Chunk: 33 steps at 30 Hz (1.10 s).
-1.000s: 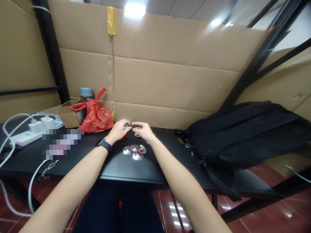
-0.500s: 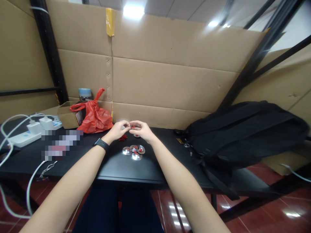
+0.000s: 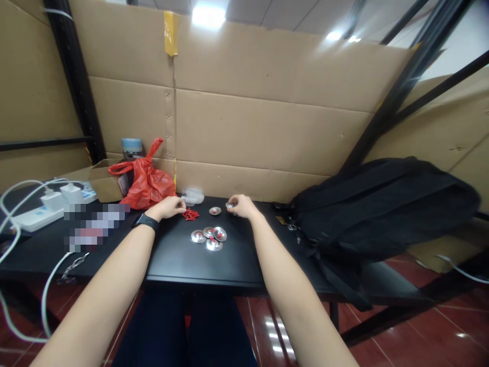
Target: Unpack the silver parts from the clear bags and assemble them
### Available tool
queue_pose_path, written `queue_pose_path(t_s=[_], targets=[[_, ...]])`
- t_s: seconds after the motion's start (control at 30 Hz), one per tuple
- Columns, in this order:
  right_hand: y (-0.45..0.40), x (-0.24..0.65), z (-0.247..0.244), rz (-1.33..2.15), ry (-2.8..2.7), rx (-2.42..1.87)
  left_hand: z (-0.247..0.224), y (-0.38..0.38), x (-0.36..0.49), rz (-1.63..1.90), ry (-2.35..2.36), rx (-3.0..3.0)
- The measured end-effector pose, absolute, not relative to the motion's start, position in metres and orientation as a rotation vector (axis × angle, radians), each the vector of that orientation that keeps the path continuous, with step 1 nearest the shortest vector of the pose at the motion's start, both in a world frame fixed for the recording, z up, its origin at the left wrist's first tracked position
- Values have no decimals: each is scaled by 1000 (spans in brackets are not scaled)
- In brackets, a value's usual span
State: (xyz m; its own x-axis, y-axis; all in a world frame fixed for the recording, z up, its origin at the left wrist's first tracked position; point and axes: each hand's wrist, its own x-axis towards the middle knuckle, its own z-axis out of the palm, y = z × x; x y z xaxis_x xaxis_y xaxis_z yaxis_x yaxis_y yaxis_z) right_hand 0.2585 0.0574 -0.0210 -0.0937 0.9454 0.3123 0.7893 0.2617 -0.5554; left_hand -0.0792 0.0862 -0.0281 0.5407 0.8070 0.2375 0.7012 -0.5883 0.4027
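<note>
My right hand (image 3: 243,206) pinches the edge of a silver finger cymbal (image 3: 229,205) above the back of the black table (image 3: 183,267). My left hand (image 3: 171,207), with a dark watch on its wrist, has its fingers drawn together beside a small heap of red cord (image 3: 190,214); what they hold, if anything, is too small to make out. Between the hands lies a single finger cymbal (image 3: 215,211) with red at its centre. Closer to me, several more finger cymbals (image 3: 214,244) with red cord lie in an overlapping cluster.
Behind the cord is a clear plastic bag (image 3: 193,195). A red plastic bag (image 3: 147,181), a small cardboard box (image 3: 105,181) and a white power strip (image 3: 40,218) with cables occupy the left. A black backpack (image 3: 385,209) covers the right; cardboard (image 3: 260,125) walls the back.
My hands were together over the back of the table and have moved apart. My left hand went left to the cord, my right hand went right with a cymbal.
</note>
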Motion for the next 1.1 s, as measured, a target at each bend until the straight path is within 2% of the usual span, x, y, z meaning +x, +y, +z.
queue_pose_path(t_s=[0.13,0.37,0.7,0.93,1.1], targets=[[62,280,-28,337,-1943,-1720,-30,85,-78,553,1285,2541],[65,284,-30,369,-1985,-1740,-27,83,-73,613,1320,2583],[66,242,-33,246,-2297,-1292,-20,65,-39,866,1205,2561],[62,234,-30,196,-2256,-1150,-18,58,-27,992,1084,2605],[53,226,-16,460,-2139,-958,-16,53,-20,993,973,2568]])
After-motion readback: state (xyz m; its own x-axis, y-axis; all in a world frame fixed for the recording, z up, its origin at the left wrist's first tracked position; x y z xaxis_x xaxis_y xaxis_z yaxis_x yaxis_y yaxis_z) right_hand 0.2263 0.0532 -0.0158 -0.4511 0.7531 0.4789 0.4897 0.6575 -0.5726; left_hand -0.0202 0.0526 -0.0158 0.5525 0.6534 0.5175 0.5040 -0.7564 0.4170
